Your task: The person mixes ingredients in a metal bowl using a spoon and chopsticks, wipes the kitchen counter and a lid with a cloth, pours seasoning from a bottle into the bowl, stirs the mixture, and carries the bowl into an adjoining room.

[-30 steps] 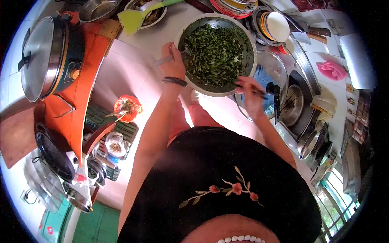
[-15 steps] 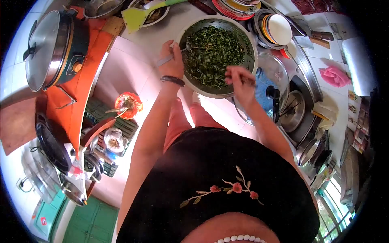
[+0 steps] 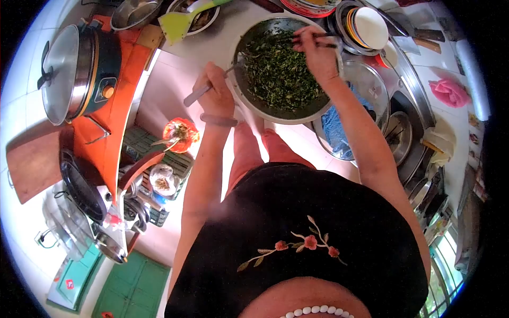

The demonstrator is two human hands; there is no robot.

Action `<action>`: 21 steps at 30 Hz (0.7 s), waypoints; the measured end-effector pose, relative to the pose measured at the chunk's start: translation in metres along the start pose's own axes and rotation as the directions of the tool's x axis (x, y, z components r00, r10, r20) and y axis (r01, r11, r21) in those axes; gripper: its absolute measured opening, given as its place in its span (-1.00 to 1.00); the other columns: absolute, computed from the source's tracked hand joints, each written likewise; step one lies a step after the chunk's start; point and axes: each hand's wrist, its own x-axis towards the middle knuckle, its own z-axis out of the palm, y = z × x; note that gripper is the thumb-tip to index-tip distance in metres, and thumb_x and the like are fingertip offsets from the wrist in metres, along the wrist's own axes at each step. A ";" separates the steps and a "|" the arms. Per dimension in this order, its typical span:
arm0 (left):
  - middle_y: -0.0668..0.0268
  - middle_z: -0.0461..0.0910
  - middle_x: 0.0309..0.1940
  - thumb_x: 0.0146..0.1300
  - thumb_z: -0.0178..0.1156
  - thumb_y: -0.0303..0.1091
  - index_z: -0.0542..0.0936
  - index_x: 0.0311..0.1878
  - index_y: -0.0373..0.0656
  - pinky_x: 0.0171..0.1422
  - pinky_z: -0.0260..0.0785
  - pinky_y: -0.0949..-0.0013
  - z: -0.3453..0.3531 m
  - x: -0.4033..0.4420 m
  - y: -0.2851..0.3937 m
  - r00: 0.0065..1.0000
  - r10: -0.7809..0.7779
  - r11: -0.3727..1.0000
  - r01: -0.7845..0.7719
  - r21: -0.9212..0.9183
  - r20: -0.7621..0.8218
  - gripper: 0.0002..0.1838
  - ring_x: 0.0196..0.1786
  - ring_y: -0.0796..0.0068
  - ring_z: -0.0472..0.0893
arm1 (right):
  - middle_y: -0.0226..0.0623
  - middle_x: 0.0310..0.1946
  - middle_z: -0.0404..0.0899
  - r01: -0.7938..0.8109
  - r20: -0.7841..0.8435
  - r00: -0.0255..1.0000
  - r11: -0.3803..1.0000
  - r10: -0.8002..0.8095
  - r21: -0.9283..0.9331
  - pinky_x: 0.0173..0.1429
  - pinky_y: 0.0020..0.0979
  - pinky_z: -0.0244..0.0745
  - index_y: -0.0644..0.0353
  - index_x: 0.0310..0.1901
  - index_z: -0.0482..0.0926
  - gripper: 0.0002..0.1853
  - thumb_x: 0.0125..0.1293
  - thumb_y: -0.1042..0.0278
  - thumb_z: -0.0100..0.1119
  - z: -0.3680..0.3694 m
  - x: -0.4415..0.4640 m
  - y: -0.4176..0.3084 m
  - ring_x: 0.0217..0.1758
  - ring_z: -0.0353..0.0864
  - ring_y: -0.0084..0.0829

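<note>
"Chopped greens [image 3: 281, 74], spread through the wide bowl [image 3: 281, 112], right between your two hands! They lie just under the fingers of your right hand [image 3: 318, 55] and across the rim from your left hand [image 3: 214, 93]."

"And what is each hand doing?"

"Your left is closed round the handle of a metal utensil [image 3: 197, 96], probably a spoon, its handle end poking out past your palm, its far end over the rim by the greens. You likely grip outside the rim so that your knuckles clear it."

"And your right?"

"Pinching slim dark sticks [image 3: 328, 40], chopsticks by the look of them, with their rear ends pointing away to the right. You probably carry that wrist high to bring the fingers over the bowl. Whether the tips touch the greens, I can't tell; your fingers hide them."

"What's around you?"

"Beyond your right hand, stacked bowls [image 3: 370, 27], nested perhaps to save room. Under your right forearm, a glass lid [image 3: 371, 79] with a blue cloth [image 3: 339, 130] beside it (quite a crowded corner). Ahead of your left hand, a green spatula [image 3: 175, 26] lies across a small dish [image 3: 204, 22], maybe parked there to spare the counter."
</note>
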 end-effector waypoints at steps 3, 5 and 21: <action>0.19 0.41 -0.59 0.42 -0.19 -0.26 0.38 -0.51 -0.32 -0.40 0.24 0.38 -0.004 0.001 -0.011 1.000 -0.008 0.999 0.008 0.034 -0.005 -0.60 -0.52 0.43 0.38 | -0.42 -0.36 0.60 -0.184 0.277 0.950 0.975 0.143 0.126 -0.33 -0.58 0.48 0.22 -0.27 0.54 -0.76 0.42 0.23 -0.01 0.007 -0.038 -0.019 -0.37 0.59 -0.62; 0.20 0.41 -0.58 0.41 -0.17 -0.30 0.39 -0.50 -0.31 -0.38 0.24 0.39 -0.001 0.001 -0.019 1.000 -0.010 1.000 0.010 0.008 -0.008 -0.63 -0.50 0.44 0.38 | -0.42 -0.37 0.59 -0.292 0.241 0.939 0.939 0.246 0.182 -0.35 -0.58 0.46 0.23 -0.26 0.55 -0.76 0.42 0.25 -0.03 -0.013 -0.058 -0.028 -0.39 0.57 -0.62; 0.33 0.37 -0.44 0.44 -0.07 -0.13 0.44 -0.20 -0.24 -0.22 0.24 0.43 0.041 0.002 -0.048 0.999 -0.048 0.996 0.046 0.078 0.026 -0.68 -0.38 0.53 0.31 | -0.19 -0.20 0.58 0.300 0.075 0.950 0.953 -0.303 0.041 -0.16 -0.46 0.50 0.28 -0.16 0.54 -0.86 0.24 0.59 0.10 -0.020 -0.071 -0.001 -0.20 0.59 -0.38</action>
